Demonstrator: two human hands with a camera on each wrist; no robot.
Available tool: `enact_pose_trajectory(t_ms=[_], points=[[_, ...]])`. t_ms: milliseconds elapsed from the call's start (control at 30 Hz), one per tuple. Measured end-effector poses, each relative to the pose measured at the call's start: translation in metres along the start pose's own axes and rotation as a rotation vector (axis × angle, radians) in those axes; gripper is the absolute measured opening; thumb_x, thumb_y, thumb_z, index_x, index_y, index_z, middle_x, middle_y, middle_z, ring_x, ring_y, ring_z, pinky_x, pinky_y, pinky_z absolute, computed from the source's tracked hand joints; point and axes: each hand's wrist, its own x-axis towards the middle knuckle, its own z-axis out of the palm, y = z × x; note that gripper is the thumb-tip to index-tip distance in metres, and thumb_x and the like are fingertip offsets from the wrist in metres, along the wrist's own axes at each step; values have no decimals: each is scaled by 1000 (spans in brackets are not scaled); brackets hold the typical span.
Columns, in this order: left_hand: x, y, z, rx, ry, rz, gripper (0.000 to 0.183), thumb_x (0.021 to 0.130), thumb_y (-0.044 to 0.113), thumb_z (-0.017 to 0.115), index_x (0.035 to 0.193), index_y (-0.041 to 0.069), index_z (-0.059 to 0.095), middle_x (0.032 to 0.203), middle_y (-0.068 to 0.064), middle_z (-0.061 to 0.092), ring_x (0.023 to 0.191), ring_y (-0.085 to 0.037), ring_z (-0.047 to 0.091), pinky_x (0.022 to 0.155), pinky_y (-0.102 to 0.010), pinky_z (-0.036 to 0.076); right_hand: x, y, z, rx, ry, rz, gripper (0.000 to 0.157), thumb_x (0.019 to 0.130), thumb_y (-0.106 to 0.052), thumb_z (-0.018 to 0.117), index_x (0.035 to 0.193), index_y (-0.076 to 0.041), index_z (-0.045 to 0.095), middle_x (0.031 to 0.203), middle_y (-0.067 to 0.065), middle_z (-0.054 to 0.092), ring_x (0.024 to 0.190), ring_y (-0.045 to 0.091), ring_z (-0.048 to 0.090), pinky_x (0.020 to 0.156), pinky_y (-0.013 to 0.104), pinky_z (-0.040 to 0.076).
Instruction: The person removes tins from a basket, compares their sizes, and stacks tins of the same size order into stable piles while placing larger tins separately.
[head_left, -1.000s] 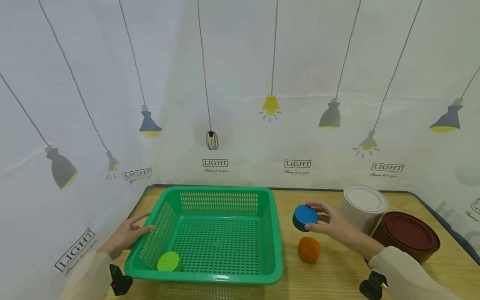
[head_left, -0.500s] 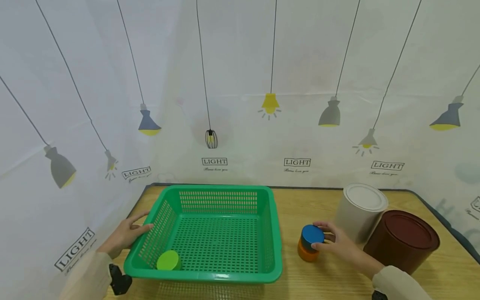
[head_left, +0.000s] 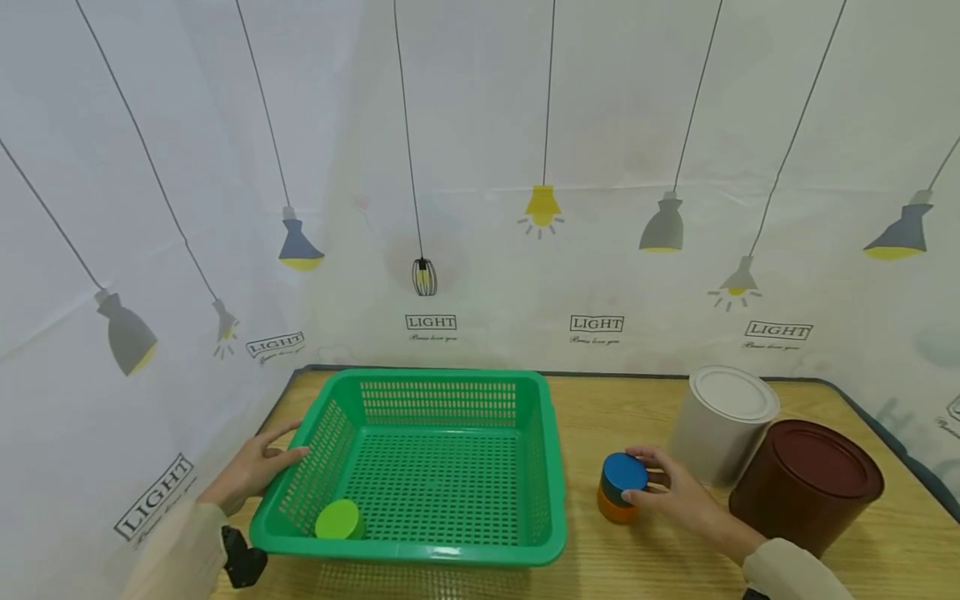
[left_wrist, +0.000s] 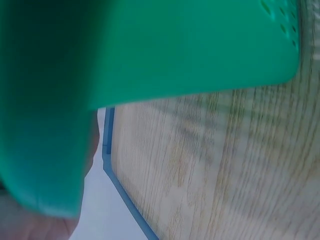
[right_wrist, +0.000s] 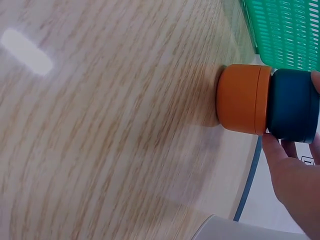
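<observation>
My right hand (head_left: pixel 678 492) grips a small round blue tin (head_left: pixel 625 473) by its side, thumb on the near side and fingers behind. The blue tin sits on top of an orange tin (head_left: pixel 618 506) standing on the table, and in the right wrist view the orange tin (right_wrist: pixel 240 98) and the dark blue-green wall of the blue tin (right_wrist: pixel 291 105) meet face to face. My left hand (head_left: pixel 251 471) holds the left rim of a green plastic basket (head_left: pixel 557 492), thumb over the rim. A lime-green round tin (head_left: pixel 339 520) lies in the basket's near left corner.
A white can (head_left: pixel 716 429) and a dark brown can (head_left: pixel 806 487) with lids stand to the right of my right hand. The wooden table (head_left: pixel 592 567) has a dark edge (head_left: pixel 600 377) along the back, before a lamp-printed curtain (head_left: pixel 480 167).
My right hand has lowered the blue tin from above and behind onto the orange tin, and the last half second shows only slight movement. The left hand and basket have kept their places.
</observation>
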Motion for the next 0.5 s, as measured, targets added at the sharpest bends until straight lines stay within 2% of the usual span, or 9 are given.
enact_pose_trajectory(t_ms=[267,500], points=[[-1,1,0,-9,-8,2,67,89,26,53,141,4,16,89,-15,61,70,-26,63,58,-40,53,0,0,-2,9,-14,10,67,78,-14,69,129,7,32,128,32,33,112,44,41,87,45,43],[-1,2,0,-1,-5,2,66,90,24,53,141,3,17,88,-14,61,69,-26,63,57,-40,53,-1,-4,-5,-29,-24,-2,71,77,-14,69,132,4,28,126,34,34,112,46,39,88,49,41]])
